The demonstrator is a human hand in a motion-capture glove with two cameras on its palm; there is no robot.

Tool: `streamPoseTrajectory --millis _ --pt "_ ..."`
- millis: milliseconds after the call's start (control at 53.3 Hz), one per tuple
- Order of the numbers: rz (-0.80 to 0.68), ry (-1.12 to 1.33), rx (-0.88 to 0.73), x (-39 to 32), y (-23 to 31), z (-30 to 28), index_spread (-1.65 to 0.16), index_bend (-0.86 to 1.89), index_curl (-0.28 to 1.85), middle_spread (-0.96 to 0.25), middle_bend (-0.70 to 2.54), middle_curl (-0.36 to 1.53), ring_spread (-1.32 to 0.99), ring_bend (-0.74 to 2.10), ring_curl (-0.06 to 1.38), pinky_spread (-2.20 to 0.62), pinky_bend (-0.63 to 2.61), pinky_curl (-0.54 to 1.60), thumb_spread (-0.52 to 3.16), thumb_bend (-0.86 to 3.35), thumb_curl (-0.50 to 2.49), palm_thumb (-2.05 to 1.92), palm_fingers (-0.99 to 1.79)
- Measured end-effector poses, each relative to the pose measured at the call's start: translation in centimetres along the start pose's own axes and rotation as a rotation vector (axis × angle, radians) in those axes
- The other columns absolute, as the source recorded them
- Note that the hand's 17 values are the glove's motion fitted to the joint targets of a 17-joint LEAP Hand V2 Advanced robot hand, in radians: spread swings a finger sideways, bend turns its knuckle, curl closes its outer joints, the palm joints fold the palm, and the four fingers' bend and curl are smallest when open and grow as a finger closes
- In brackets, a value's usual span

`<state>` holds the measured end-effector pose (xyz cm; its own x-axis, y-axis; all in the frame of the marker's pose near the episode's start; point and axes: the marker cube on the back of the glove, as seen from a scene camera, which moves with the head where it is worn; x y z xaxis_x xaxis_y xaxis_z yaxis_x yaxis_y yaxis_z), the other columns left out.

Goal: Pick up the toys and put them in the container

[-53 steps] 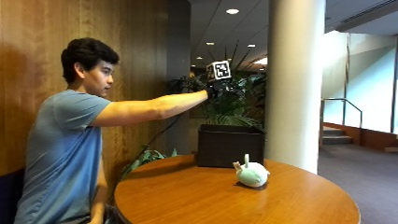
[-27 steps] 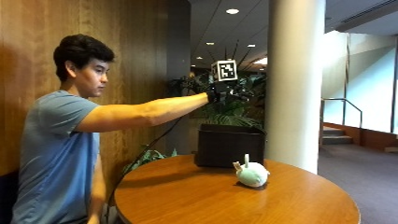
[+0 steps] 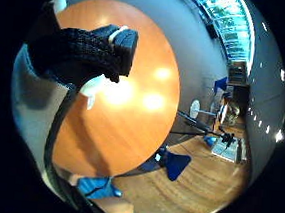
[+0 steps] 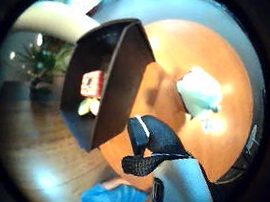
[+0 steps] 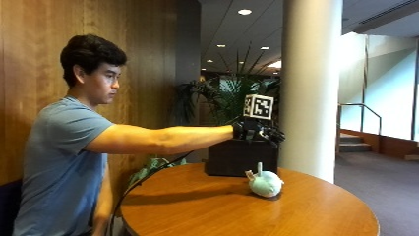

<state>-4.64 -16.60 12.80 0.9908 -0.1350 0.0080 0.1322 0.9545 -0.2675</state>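
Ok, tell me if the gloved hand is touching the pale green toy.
Apart. The outside view shows the right hand up by the container, with clear space above the pale green toy on the table.

Dark container (image 4: pixel 121 74) on round table (image 4: pixel 193 48), toys (image 4: pixel 90 92) inside; green toy (image 4: pixel 199 92) beside.

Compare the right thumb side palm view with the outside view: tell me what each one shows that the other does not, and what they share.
Only the thumb side palm view looks down into the dark container and shows toys already in it, a red one and a yellow-green one. Only the outside view shows the person's outstretched arm and the gloved right hand held above the container's top, with nothing visible in it. Both show the round wooden table, the container standing on it and the pale green toy lying on the tabletop beside the container.
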Motion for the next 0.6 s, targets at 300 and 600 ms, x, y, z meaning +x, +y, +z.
streamPoseTrajectory --millis 300,600 --pt "0.031 -0.01 -0.161 1.6 -3.8 8.6 -0.28 0.07 0.2 0.03 0.13 0.29 0.02 0.36 0.24 0.04 1.38 0.37 1.14 -0.01 0.25 0.08 -0.2" --pt "0.078 -0.056 -0.314 1.3 -4.8 15.3 -0.27 0.06 0.15 0.03 0.14 0.26 0.03 0.35 0.26 0.03 1.44 0.38 1.12 -0.01 0.27 0.11 -0.2"
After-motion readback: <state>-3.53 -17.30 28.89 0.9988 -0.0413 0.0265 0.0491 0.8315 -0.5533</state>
